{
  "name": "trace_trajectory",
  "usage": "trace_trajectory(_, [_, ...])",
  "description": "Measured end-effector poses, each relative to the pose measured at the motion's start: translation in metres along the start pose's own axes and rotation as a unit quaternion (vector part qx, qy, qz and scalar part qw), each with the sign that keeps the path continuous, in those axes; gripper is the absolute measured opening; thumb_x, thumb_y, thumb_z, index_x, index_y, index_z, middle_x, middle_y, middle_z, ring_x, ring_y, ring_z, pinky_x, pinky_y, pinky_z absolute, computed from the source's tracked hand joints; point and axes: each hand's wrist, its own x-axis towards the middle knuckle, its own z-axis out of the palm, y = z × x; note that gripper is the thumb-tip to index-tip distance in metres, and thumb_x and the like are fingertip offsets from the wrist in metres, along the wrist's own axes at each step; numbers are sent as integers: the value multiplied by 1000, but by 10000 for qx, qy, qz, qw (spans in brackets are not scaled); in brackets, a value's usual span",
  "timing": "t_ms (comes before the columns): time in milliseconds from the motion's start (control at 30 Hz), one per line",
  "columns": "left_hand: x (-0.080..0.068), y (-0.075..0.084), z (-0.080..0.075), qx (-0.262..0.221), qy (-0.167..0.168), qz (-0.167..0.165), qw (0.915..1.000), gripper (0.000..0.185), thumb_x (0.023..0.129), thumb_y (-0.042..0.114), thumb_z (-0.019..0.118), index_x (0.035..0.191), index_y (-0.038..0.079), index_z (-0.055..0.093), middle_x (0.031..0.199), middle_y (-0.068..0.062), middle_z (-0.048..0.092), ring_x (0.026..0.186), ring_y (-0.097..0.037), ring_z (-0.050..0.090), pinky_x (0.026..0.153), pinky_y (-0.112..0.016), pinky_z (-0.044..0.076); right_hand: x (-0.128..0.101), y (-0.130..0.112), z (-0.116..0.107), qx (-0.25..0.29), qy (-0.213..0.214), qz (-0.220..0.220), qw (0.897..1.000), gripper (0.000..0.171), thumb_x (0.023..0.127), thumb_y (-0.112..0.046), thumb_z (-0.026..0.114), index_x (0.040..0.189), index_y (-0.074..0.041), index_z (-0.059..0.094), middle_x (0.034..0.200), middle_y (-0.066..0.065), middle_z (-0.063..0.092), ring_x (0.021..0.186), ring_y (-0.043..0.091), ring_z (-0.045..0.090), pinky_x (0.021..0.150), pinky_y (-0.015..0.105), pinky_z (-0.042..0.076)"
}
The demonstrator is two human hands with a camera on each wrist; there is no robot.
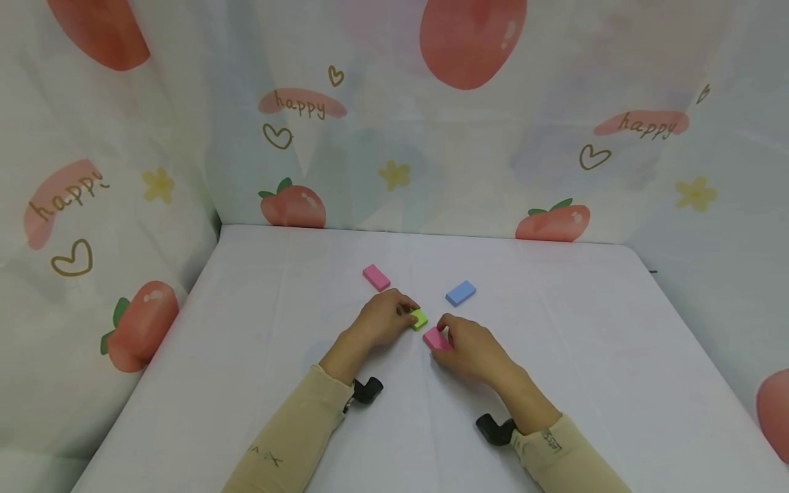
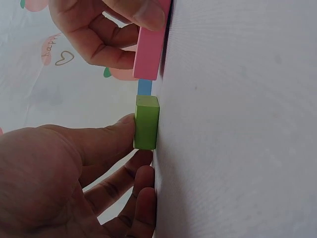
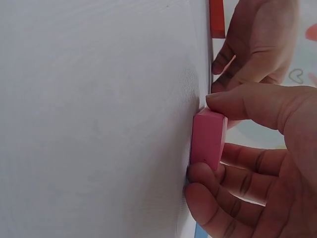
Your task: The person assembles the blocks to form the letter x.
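Head view: white table (image 1: 555,356), backed by cloth printed with peaches. Near the middle, four small flat blocks. Left hand (image 1: 382,318) curled over a green block (image 1: 420,318), thumb and fingers pinching its sides, block flat on the table. Right hand (image 1: 471,346) just beside it, pinching a pink block (image 1: 435,339), also on the table. Green and pink blocks close together but apart. Farther back, untouched: a second pink block (image 1: 376,277) to the left, a blue block (image 1: 460,292) to the right. Left wrist view: thumb (image 2: 99,141) pressed against the green block's (image 2: 146,122) side. Right wrist view: thumb above, fingers (image 3: 218,198) below the pink block (image 3: 208,139).
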Motion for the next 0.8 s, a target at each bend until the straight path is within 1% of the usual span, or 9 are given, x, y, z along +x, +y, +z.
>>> trace_trajectory(267, [2, -3, 2, -2, 18, -4, 10000, 22, 91, 30, 68, 112, 26, 71, 96, 8, 60, 85, -9, 56, 75, -27, 45, 3, -2, 0, -28, 65, -8, 10000, 41, 81, -32, 74, 115, -14, 60, 80, 0, 57, 69, 16, 52, 60, 29, 42])
trace_trajectory(533, [3, -4, 0, -23, 10, -5, 10000, 23, 91, 30, 68, 112, 25, 71, 96, 8, 60, 85, -9, 56, 75, -27, 46, 9, -4, 3, -53, 124, -66, 9999, 40, 81, -32, 74, 114, -13, 60, 79, 0, 57, 68, 16, 51, 58, 29, 40])
trace_trajectory(800, [3, -4, -1, 10, 2, 33, 10000, 23, 91, 30, 68, 113, 25, 71, 96, 8, 60, 84, -8, 55, 74, -27, 46, 13, -7, 4, -14, 106, 11, 9999, 42, 81, -32, 75, 116, -13, 60, 80, 1, 57, 69, 16, 52, 58, 29, 40])
